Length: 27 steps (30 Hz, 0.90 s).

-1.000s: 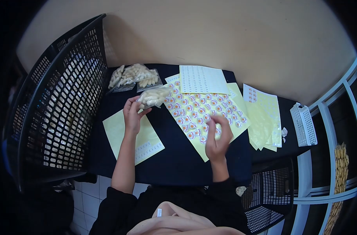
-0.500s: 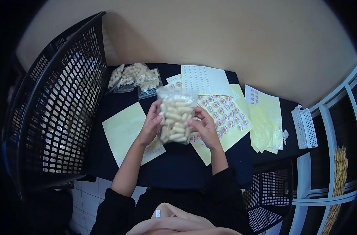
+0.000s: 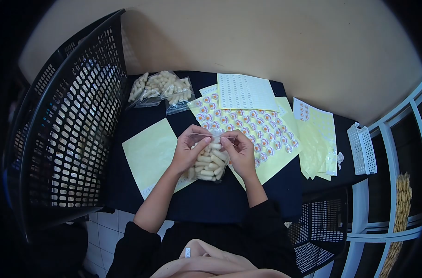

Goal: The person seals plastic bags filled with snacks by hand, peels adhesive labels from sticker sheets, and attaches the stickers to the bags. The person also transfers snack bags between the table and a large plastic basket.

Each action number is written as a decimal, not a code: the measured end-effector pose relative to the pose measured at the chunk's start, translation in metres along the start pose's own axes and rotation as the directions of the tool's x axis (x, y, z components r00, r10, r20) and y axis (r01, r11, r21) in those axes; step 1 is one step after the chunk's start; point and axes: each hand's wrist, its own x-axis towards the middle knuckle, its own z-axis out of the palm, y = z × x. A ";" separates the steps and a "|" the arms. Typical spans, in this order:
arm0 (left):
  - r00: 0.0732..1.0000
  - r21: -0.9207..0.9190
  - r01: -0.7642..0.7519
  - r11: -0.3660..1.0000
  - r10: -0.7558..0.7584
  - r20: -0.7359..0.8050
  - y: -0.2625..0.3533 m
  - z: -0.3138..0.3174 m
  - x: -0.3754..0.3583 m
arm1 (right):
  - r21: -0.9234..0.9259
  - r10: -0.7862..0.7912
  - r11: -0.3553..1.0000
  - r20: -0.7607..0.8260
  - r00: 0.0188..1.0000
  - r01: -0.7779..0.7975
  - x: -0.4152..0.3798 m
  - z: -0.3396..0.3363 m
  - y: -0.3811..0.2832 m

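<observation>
A clear plastic bag (image 3: 210, 166) full of pale, finger-shaped pieces hangs upright between my hands over the dark table. My left hand (image 3: 191, 147) pinches the left part of its top edge. On the other side, my right hand (image 3: 238, 149) pinches the right part of that edge, thumb and fingers pressed together. The top strip of the bag is stretched between the two hands. Behind and right of the bag lies a sheet of round stickers (image 3: 241, 121). A pale yellow sheet (image 3: 150, 150) lies left of my left hand.
Several filled bags (image 3: 164, 88) lie at the back left, next to a tall black basket (image 3: 76, 120). A white sheet with small print (image 3: 245, 92) overlaps the stickers. Further right are yellow backing sheets (image 3: 312, 150) and a white basket (image 3: 362, 148). A black crate (image 3: 319, 227) stands below the table.
Both hands have moved from the sides of the bag up to its top edge and pinch it there. The bag now sits slightly lower. The view has shifted a little.
</observation>
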 end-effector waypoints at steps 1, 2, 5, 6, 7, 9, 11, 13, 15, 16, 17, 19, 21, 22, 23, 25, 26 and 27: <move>1.000 -0.008 -0.001 1.000 0.000 -0.012 -0.001 -0.001 0.001 | -0.015 -0.010 1.000 -0.009 1.000 0.010 0.000 0.001 -0.001; 1.000 -0.017 -0.002 1.000 0.001 -0.023 -0.001 -0.002 0.001 | -0.030 -0.021 0.999 -0.018 1.000 0.020 -0.001 0.002 -0.001; 0.998 0.013 -0.051 0.999 0.052 -0.030 0.000 -0.001 0.000 | -0.032 -0.043 0.999 -0.047 0.998 0.042 -0.001 0.005 0.001; 0.998 0.012 -0.050 0.999 0.050 -0.029 0.000 0.000 0.000 | -0.033 -0.042 0.999 -0.048 0.998 0.041 -0.001 0.005 0.002; 0.997 0.020 -0.073 0.997 0.073 -0.028 -0.001 0.000 -0.001 | -0.077 -0.106 0.992 -0.043 0.993 0.102 0.000 0.005 0.005; 0.995 0.030 -0.094 0.995 0.094 -0.027 0.000 0.001 -0.003 | -0.119 -0.167 0.980 -0.035 0.985 0.162 0.000 0.007 0.006; 0.996 0.062 -0.077 0.995 0.080 -0.049 0.005 0.004 -0.004 | -0.147 -0.173 0.975 -0.043 0.984 0.165 -0.001 0.007 0.004; 0.996 0.063 -0.068 0.996 0.071 -0.052 0.006 0.004 -0.006 | -0.138 -0.181 0.975 -0.048 0.982 0.173 -0.002 0.008 0.004; 0.997 0.062 -0.058 0.996 0.061 -0.055 0.006 0.005 -0.006 | -0.130 -0.188 0.975 -0.053 0.981 0.180 -0.003 0.010 0.004; 0.995 0.051 -0.071 0.996 0.074 -0.066 0.006 0.006 -0.006 | -0.119 -0.189 0.976 -0.057 0.980 0.181 -0.003 0.010 0.004; 0.993 0.041 -0.084 0.996 0.087 -0.078 0.006 0.007 -0.006 | -0.108 -0.189 0.977 -0.061 0.980 0.182 -0.003 0.011 0.004; 0.994 0.055 -0.073 0.996 0.077 -0.080 0.007 0.007 -0.007 | -0.104 -0.188 0.978 -0.060 0.980 0.181 -0.003 0.010 0.006; 0.994 0.068 -0.062 0.996 0.067 -0.083 0.007 0.007 -0.007 | -0.101 -0.186 0.979 -0.059 0.981 0.180 -0.003 0.010 0.007; 0.992 0.085 -0.082 0.993 0.089 -0.085 0.006 0.007 -0.007 | -0.093 -0.182 0.980 -0.069 0.981 0.175 -0.003 0.011 0.008; 0.990 0.101 -0.102 0.990 0.111 -0.086 0.005 0.007 -0.007 | -0.086 -0.177 0.982 -0.079 0.981 0.170 -0.003 0.011 0.008; 0.992 0.115 -0.085 0.990 0.096 -0.087 0.006 0.007 -0.007 | -0.088 -0.178 0.981 -0.083 0.980 0.171 -0.003 0.012 0.007; 0.993 0.129 -0.070 0.989 0.082 -0.089 0.006 0.007 -0.007 | -0.090 -0.180 0.981 -0.086 0.980 0.172 -0.003 0.012 0.006; 0.993 0.129 -0.071 0.989 0.083 -0.087 0.006 0.007 -0.007 | -0.090 -0.182 0.981 -0.087 0.979 0.174 -0.003 0.012 0.006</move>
